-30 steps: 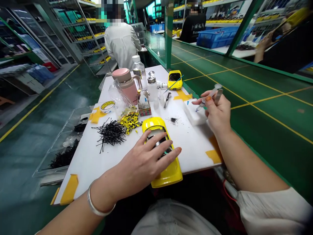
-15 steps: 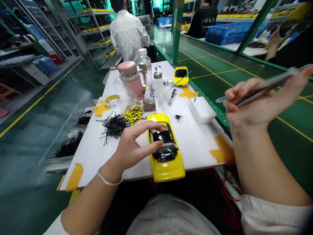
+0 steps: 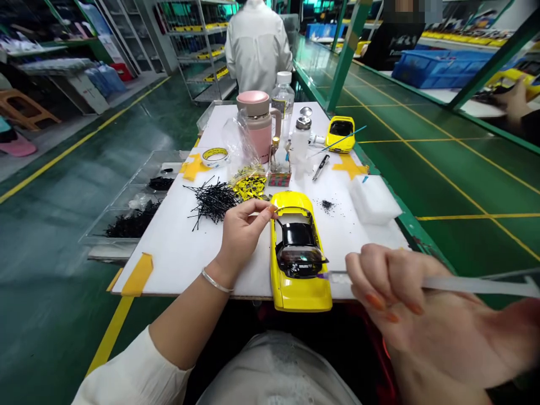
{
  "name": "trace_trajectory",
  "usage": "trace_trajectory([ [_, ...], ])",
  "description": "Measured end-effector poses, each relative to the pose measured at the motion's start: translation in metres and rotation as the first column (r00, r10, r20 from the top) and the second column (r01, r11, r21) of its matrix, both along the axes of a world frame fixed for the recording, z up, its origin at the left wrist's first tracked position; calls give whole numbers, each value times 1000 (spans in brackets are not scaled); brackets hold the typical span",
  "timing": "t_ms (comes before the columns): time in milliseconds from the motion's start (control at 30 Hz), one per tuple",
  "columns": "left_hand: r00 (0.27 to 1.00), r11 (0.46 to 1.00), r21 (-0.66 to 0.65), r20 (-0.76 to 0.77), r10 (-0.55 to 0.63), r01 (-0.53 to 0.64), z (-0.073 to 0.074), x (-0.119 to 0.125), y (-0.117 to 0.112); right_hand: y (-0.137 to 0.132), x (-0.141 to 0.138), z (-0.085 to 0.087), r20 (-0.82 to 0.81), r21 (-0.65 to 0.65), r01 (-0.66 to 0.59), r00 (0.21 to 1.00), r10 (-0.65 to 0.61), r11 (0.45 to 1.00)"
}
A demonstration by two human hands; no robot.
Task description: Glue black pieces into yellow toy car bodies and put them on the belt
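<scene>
1. My right hand (image 3: pixel 422 315), nearest the camera, is closed on a slim pale tool (image 3: pixel 472 286). The tool lies across the fingers, with its tip just beside the rear flank of the car.
2. My left hand (image 3: pixel 242 236) is closed in a thumb-and-forefinger pinch just beside the car's yellow nose. I cannot tell whether the pinch contains a small part.
3. The yellow model car (image 3: pixel 306 298) lies on the white work board (image 3: pixel 177 270), between my hands, with its dark cabin uppermost. Handling estimate: stiff body, with glossy paint that may slip. Take hold low on both side sills and keep clear of the fragile-looking cabin.
4. Beyond the left hand lies a loose pile of black wire pieces (image 3: pixel 213 201). Beside it is a bag of yellow-and-black pieces (image 3: pixel 250 187).
5. On the right, a white sponge block (image 3: pixel 374 199) rests near the board edge.
6. Farther on stand a pink flask (image 3: pixel 255 126), a clear bottle (image 3: pixel 282 98), and a smaller yellow model car (image 3: pixel 340 134).
</scene>
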State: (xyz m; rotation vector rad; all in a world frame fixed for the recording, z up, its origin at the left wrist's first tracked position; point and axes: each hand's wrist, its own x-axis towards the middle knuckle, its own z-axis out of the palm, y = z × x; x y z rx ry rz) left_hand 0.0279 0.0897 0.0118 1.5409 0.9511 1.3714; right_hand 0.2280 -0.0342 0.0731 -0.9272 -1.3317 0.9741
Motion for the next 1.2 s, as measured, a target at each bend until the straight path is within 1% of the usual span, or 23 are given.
trace_trajectory([
  [67, 1000, 1000, -9, -4, 2, -2, -2, 0, -1, 0, -17, -9, -229, -59, -26, 973, 12, 998],
  [100, 1000, 1000, -11, -8, 1, -1, -3, -1, -2, 0, -23, -14, -301, -75, -29, 954, 5, 997],
  [200, 1000, 1000, -11, -24, -1, 1, -3, -1, -4, -1, -33, -28, -347, -76, -15, 938, -13, 997],
  [333, 999, 1000, -6, -35, 7, -7, -4, -2, -3, -4, -33, -39, -368, -86, -27, 930, -7, 996],
  [433, 999, 1000, 1, -38, 9, -9, -6, -3, -2, -7, -32, -41, -346, -71, -41, 938, 14, 997],
  [567, 998, 1000, 16, -55, 10, -9, -6, -3, -2, -8, -32, -44, -297, -65, -2, 955, -17, 998],
  [700, 997, 999, 38, -79, 19, -16, -5, -3, -3, -7, -33, -49, -353, -63, -11, 936, -12, 998],
  [933, 994, 998, 64, -109, 30, -23, -5, -4, -4, -5, -36, -47, -349, -102, 20, 936, -55, 995],
  [1100, 993, 996, 81, -113, 37, -27, -6, -4, -4, -6, -35, -46, -360, -82, -8, 933, -22, 997],
  [1200, 993, 996, 85, -114, 41, -31, -6, -4, -4, -3, -30, -49, -331, -29, -77, 942, 63, 997],
])
